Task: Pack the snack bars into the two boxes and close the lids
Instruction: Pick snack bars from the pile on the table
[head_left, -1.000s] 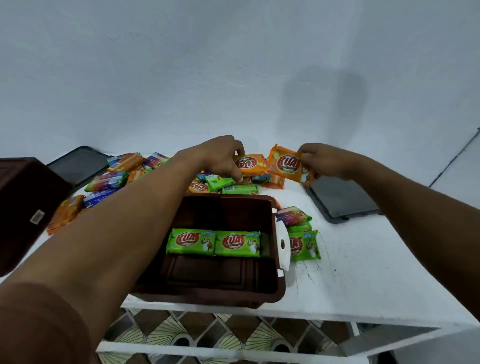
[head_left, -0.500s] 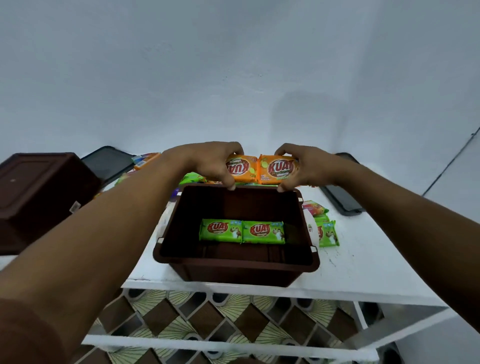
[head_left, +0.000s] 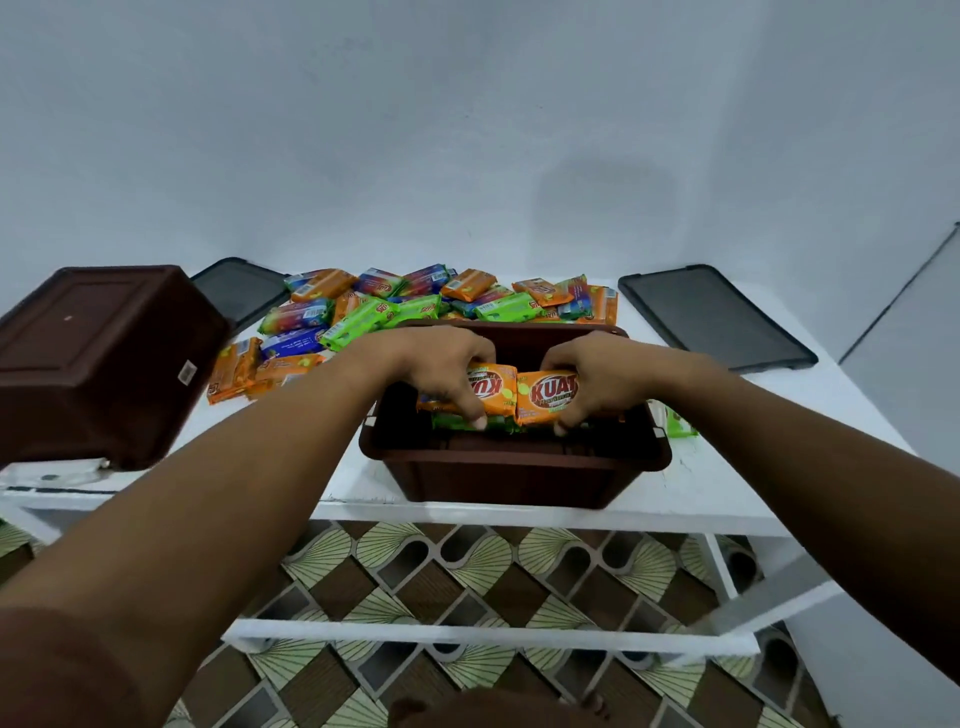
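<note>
An open brown box (head_left: 514, 470) stands at the front edge of the white table (head_left: 727, 499). My left hand (head_left: 441, 371) grips an orange snack bar (head_left: 493, 389) and my right hand (head_left: 597, 376) grips another orange snack bar (head_left: 545, 397). Both bars are inside the box, side by side, just above the green bars (head_left: 467, 422) that lie on its floor. A pile of loose snack bars (head_left: 415, 306), orange, green and blue, covers the table behind the box. A second brown box (head_left: 98, 358) stands at the left, tipped, its bottom facing me.
Two dark lids lie flat on the table, one at the back left (head_left: 239, 288) and one at the back right (head_left: 711, 317). A green bar (head_left: 678, 423) lies right of the box. The white wall is close behind. Patterned floor shows below the table frame.
Both hands have come down from above the far rim into the box with the two orange bars. The camera has tilted, showing more of the pile behind.
</note>
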